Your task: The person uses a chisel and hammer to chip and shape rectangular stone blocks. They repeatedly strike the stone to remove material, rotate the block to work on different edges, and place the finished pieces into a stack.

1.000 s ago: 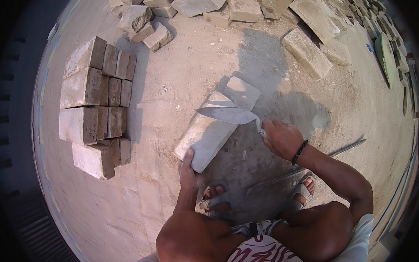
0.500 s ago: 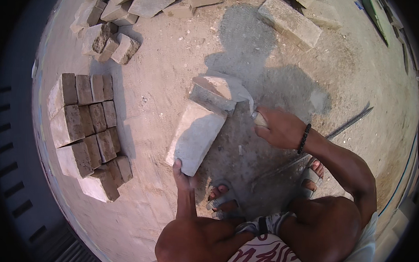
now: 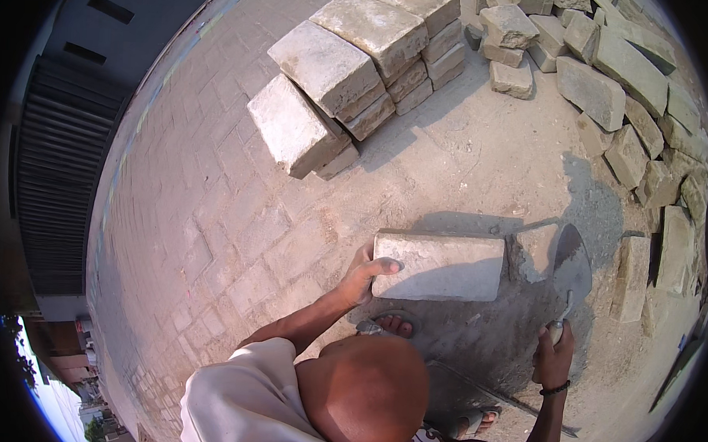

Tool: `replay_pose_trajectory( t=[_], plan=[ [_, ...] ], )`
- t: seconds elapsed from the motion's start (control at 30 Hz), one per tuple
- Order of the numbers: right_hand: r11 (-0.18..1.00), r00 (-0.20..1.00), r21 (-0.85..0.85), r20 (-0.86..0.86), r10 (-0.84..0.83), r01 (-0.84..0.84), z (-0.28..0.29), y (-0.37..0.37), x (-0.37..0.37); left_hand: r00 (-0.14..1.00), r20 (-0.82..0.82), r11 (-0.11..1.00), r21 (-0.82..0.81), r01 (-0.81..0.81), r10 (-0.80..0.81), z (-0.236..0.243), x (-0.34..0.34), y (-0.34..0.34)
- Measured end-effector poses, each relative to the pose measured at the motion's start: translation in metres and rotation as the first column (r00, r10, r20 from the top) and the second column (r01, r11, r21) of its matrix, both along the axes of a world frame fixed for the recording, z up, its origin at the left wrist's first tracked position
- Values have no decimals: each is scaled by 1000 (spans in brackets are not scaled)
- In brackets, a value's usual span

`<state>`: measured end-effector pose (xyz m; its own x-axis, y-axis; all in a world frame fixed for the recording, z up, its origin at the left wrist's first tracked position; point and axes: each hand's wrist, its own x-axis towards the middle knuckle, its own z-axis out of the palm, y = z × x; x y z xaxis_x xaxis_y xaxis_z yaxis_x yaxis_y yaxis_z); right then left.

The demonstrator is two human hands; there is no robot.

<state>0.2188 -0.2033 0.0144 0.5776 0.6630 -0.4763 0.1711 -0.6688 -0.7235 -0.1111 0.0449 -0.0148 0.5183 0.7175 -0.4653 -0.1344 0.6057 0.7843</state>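
Left hand (image 3: 357, 274): grasping the left end of the long block (image 3: 444, 267), with the thumb pressed upon the upper face and the other fingers mostly hidden behind the end
Place of the long block: in the centre of the frame, a little to the right, with the long side nearly level; sunlit at upper left, shaded at lower right; flat on the ground (image 3: 465, 178) or slightly lifted, cannot tell
Right hand (image 3: 553, 356): clenched around the handle of the trowel (image 3: 573, 268), at lower right of the frame, with a dark bead bracelet (image 3: 555, 388) at the wrist
Trowel blade: directed to the top of the frame, just beside the right edge of the broken piece (image 3: 535, 251); touching or apart, cannot tell
Broken piece: just beside the right end of the long block, partly in shadow
Block stack (image 3: 360, 57): at upper centre of the frame, arranged in neat rows, well apart from both hands
Loose blocks (image 3: 591, 93): lying in disorder along the upper right and right side
Thin rod (image 3: 519, 404): lying slantwise at lower right, near the right sandal (image 3: 472, 422)
Bare knee (image 3: 375, 393): at lower centre, near the left forearm
Ribbed shutter (image 3: 55, 175): dark, at the left side of the frame
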Motion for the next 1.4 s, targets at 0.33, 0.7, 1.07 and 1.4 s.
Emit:
replay_pose_trajectory(
  t=[0.33, 0.7, 1.07, 1.4],
  plan=[
    [964, 969, -121, 49, 244, -237, 15, -5, -3, 769, -199, 793, 205, -573, 607, 81, -211, -51],
    [892, 833, 89, 408, 374, -444, -16, 16, 18, 562, 310, 567, 81, -820, 767, 134, -126, 108],
    [985, 986, -145, 119, 113, -95, 10, -52, -4, 623, -368, 676, 636, -372, 690, 21, -164, 96],
    [955, 972, -231, 95, 215, -189, 5, -68, -24, 619, -185, 372, 909, -186, 763, 58, -46, 155]
  ],
)
